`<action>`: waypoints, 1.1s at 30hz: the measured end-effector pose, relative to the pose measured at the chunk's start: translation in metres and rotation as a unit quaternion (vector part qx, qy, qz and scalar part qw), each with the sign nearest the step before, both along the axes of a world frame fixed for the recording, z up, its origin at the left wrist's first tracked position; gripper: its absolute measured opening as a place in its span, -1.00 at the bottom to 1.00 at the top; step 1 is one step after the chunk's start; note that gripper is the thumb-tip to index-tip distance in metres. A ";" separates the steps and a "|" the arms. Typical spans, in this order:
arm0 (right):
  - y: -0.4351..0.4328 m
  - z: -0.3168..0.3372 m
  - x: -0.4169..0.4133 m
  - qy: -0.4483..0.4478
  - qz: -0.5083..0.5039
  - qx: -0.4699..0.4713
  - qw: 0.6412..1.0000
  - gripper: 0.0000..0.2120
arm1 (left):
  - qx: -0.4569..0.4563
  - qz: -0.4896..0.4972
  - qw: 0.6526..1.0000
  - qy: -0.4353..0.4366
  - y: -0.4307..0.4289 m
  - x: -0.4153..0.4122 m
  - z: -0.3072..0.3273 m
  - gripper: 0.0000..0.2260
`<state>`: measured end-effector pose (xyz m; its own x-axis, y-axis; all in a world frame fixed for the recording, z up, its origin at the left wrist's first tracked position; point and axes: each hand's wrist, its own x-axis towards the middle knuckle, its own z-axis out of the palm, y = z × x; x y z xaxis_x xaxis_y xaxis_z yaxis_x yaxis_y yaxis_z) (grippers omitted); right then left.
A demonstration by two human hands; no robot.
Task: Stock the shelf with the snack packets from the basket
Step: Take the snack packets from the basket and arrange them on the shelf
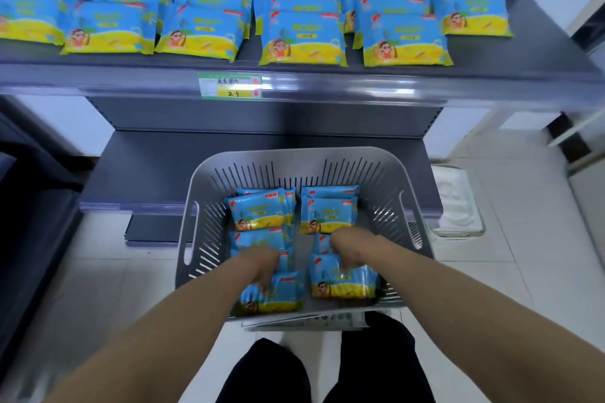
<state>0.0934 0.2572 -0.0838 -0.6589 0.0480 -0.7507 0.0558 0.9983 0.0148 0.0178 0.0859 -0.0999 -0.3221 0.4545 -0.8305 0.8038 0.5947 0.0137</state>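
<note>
A grey slotted basket [389, 173] stands on the floor before me, holding several blue and yellow snack packets [258, 211]. My left hand [262, 265] reaches down into its left side and closes its fingers on a near-left packet [278, 294]. My right hand [347, 250] is down in the right side, fingers curled onto a near-right packet [343, 281]. Both packets still lie in the basket. The grey shelf [327, 85] above carries several rows of the same packets [304, 38], overlapping front to back.
A price tag [230, 86] sits on the shelf's front edge. A lower grey shelf [147, 173] lies behind the basket. A white tray-like object [455, 203] rests on the tiled floor at right. My dark trouser legs [327, 366] are below the basket.
</note>
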 end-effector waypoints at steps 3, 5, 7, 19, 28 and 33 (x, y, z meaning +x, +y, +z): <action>0.004 0.015 -0.002 0.022 -0.012 0.006 1.000 -0.73 | 0.015 0.005 1.000 0.007 0.002 -0.003 0.017 -0.61; 0.009 0.034 -0.008 0.022 -0.015 0.005 1.000 -0.76 | 0.035 0.024 0.999 0.005 0.007 -0.010 0.039 -0.63; 0.016 0.062 -0.018 0.031 -0.014 -0.010 0.999 -0.74 | 0.055 0.020 0.998 0.012 0.016 -0.019 0.070 -0.64; 0.148 0.313 -0.037 0.317 -0.137 -0.050 0.937 -0.59 | 0.280 0.005 0.957 0.081 0.111 -0.051 0.278 -0.67; 0.300 0.343 -0.056 0.349 -0.204 0.052 0.913 -0.61 | 0.482 0.040 0.871 0.081 0.220 -0.048 0.343 -0.66; 0.345 0.297 -0.086 0.260 -0.185 0.009 0.948 -0.52 | 0.473 0.058 0.877 0.066 0.273 -0.049 0.342 -0.79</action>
